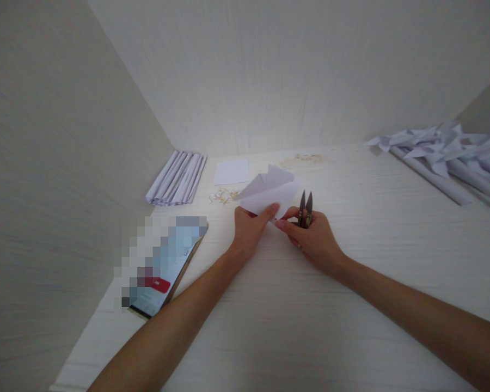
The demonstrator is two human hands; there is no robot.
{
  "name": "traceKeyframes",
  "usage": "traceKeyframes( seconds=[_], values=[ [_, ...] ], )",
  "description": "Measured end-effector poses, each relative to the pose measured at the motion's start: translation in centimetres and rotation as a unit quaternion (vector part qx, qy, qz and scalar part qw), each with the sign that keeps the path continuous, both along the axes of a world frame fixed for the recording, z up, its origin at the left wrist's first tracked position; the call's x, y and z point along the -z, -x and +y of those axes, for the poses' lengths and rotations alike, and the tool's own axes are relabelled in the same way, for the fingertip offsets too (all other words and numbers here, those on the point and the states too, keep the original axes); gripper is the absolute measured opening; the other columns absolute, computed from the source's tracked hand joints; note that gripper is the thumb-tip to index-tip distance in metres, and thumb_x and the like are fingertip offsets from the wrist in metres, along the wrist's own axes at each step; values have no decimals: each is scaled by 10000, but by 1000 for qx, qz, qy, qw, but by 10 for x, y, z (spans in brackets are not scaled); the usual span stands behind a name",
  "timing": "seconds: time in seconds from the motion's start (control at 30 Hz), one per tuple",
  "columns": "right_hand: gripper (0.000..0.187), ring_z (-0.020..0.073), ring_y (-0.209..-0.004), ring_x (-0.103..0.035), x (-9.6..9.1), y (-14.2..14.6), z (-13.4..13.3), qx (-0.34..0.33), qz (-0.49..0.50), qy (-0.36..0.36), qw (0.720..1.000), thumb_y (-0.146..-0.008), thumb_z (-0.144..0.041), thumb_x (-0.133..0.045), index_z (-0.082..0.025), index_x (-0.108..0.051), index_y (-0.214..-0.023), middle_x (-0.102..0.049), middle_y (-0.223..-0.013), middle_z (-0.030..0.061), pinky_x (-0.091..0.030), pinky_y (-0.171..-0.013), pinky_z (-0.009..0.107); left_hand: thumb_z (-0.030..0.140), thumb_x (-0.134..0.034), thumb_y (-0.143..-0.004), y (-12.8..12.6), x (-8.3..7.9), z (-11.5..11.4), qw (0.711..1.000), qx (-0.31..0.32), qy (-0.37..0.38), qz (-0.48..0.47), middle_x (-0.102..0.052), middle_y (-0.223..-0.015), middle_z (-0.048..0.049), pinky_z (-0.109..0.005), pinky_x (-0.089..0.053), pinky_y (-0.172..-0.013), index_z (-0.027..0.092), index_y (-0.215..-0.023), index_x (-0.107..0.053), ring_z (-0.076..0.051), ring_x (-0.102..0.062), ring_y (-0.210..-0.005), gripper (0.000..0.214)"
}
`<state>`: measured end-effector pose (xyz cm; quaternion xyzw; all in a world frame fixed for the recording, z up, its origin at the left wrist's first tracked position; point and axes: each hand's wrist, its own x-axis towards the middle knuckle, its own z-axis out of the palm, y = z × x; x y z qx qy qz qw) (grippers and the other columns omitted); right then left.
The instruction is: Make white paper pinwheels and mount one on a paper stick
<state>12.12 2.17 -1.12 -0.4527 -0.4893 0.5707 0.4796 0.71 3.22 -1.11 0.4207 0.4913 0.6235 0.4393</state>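
Observation:
A sheet of white paper (271,197) with cut, raised flaps is pinched in my left hand (251,226), thumb lying on top of it. My right hand (310,234) is closed, its thumb and forefinger at the paper's lower right corner. Tucked in that same hand is a small pair of thread snips (305,209), blades pointing up and apart. Whether the right fingertips grip something tiny at the corner is too small to make out.
Rolled paper tubes (177,177) lie at the back left, beside a flat paper square (232,171). Small pale sticks (224,196) and scattered bits (308,158) lie nearby. A phone (169,272) is by my left forearm. Paper pinwheels (436,149) are piled at the right. Walls rise behind and left.

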Motion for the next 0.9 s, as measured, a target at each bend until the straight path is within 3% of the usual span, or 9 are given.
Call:
traceKeyframes(
  seconds=[0.6, 0.9],
  values=[
    [310, 33, -314, -286, 0, 0, 1, 10, 7, -6, 1000, -620, -426, -643, -154, -494, -614, -374, -345, -91, -172, -312, 177, 238, -696, -529, -2, -2, 0, 1000, 10, 1, 0, -664, -706, -31, -243, -456, -607, 123, -690, -651, -124, -574, -637, 203],
    [339, 31, -330, -287, 0, 0, 0, 20, -26, -14, 999, -588, -431, -662, -152, -474, -546, -371, -363, -86, -186, -321, 178, 238, -698, -509, -2, -2, -2, 999, 19, 2, 33, -673, -729, -57, -285, -469, -627, 120, -721, -644, -162, -590, -662, 247]
  ],
)
